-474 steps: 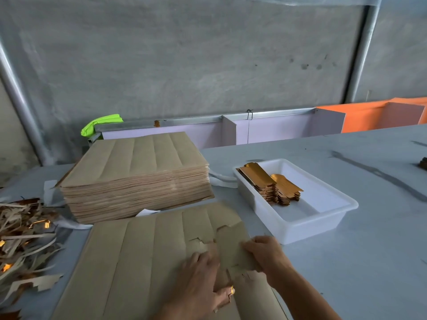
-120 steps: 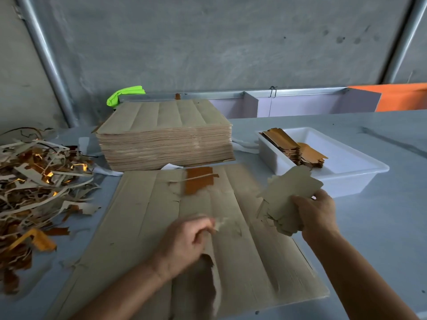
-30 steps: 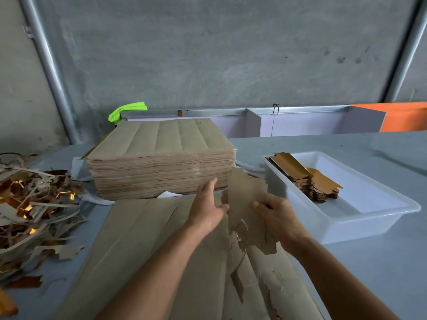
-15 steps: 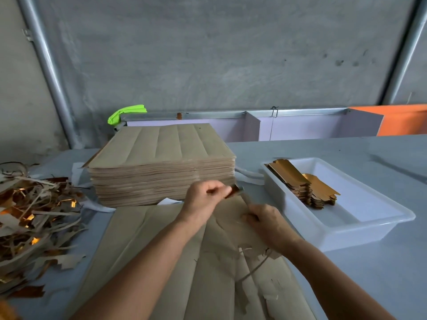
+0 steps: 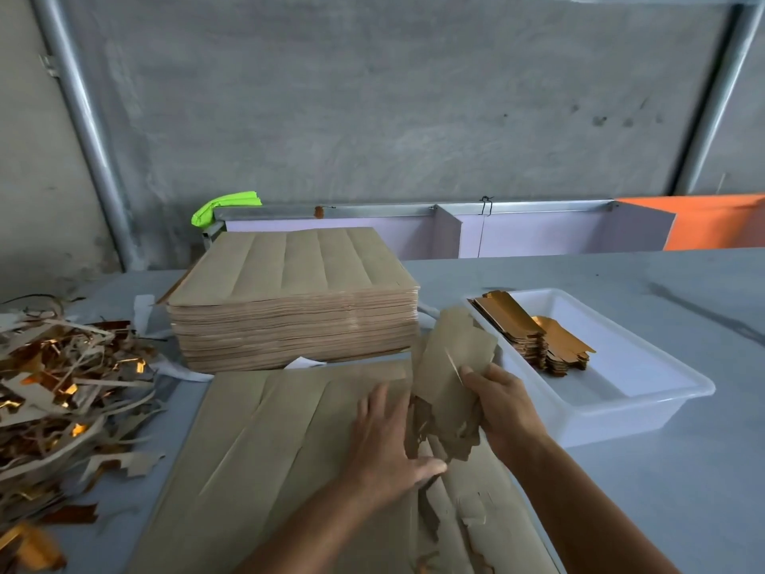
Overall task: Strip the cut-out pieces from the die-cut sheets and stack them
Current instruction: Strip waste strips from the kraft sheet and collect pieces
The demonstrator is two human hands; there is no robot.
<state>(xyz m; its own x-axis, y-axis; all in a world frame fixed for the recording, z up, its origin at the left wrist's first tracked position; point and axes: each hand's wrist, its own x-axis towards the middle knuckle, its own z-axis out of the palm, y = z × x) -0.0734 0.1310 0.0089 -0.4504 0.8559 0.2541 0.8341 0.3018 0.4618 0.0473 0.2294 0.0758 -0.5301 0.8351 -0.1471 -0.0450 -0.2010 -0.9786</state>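
A brown die-cut sheet lies flat on the table in front of me, torn along its right side. My left hand presses flat on it, fingers spread. My right hand grips a bundle of stripped cut-out pieces, held upright just above the sheet's right edge. A thick stack of uncut sheets stands behind. A white tray to the right holds stacked gold-faced cut-outs.
A heap of brown and gold waste strips covers the table's left side. Lilac partition boxes and an orange box line the back edge under a grey wall. A green cloth lies behind the stack.
My left hand has let go of a piece and dropped flat onto the sheet. My right hand has lifted the bundle of cut-outs up and to the right.
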